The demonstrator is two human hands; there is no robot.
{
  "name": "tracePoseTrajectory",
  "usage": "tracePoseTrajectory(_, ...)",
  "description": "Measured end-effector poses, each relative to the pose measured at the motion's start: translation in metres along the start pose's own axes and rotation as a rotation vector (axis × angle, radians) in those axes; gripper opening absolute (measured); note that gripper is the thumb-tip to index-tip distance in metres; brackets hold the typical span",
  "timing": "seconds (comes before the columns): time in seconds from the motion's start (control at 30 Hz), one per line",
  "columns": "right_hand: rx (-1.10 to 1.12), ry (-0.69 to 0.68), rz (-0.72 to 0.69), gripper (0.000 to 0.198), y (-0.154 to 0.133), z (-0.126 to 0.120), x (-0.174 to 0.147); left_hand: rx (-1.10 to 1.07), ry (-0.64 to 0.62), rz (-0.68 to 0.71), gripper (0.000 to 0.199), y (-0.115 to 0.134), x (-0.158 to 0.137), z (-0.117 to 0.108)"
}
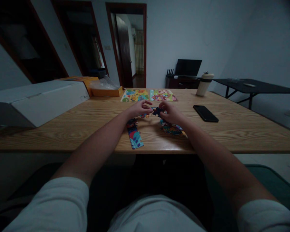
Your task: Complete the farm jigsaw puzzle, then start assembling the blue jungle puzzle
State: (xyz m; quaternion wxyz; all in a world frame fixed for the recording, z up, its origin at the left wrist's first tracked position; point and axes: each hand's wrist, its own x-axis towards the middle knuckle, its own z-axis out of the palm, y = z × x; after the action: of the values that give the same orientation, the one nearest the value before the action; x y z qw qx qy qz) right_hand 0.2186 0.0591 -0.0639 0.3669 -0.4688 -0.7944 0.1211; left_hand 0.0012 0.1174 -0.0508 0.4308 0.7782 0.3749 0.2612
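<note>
A dark jigsaw piece is pinched in the fingers of my right hand, just above the table. My left hand is beside it on the left, its fingers apart and their tips close to the piece; whether they touch it I cannot tell. Below my left hand lies a joined strip of puzzle pieces, blue and red, running toward the table's front edge. More colourful pieces show behind my left hand. Under my right hand and wrist is a heap of loose jigsaw pieces, partly hidden.
Two bright puzzle pictures lie at the far edge of the wooden table. A white box and an orange tray holding clear plastic stand left. On the right are a black phone and a lidded cup.
</note>
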Motion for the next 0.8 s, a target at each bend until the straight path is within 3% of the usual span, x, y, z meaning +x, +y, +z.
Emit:
tracePoseTrajectory(0.13,0.046,0.011,-0.013,0.015,0.002,0.001,0.002,0.051,-0.132,0.077,0.043,0.005,-0.001,0.0)
tracePoseTrajectory(0.23,0.129,-0.018,0.007,0.015,0.002,0.001,0.002,0.131,-0.164,0.112,0.042,0.006,0.0,0.003)
tracePoseTrajectory(0.37,0.254,0.001,0.094,0.019,-0.003,-0.001,0.003,0.26,-0.046,0.195,0.037,0.009,0.0,0.011)
tracePoseTrajectory(0.53,0.274,0.161,0.19,0.021,-0.006,-0.006,0.006,0.445,0.135,0.235,0.036,0.015,-0.004,0.013)
tracePoseTrajectory(0.63,0.189,0.23,0.226,0.025,-0.002,-0.01,0.006,0.643,0.172,0.159,0.041,0.011,-0.003,-0.002)
tracePoseTrajectory(0.73,-0.057,0.242,0.259,0.025,0.006,-0.016,0.006,0.873,0.219,-0.013,0.037,0.0,-0.002,-0.031)
tracePoseTrajectory(0.8,-0.186,0.209,0.293,0.025,0.014,-0.02,0.005,0.936,0.135,-0.162,0.034,-0.008,-0.003,-0.05)
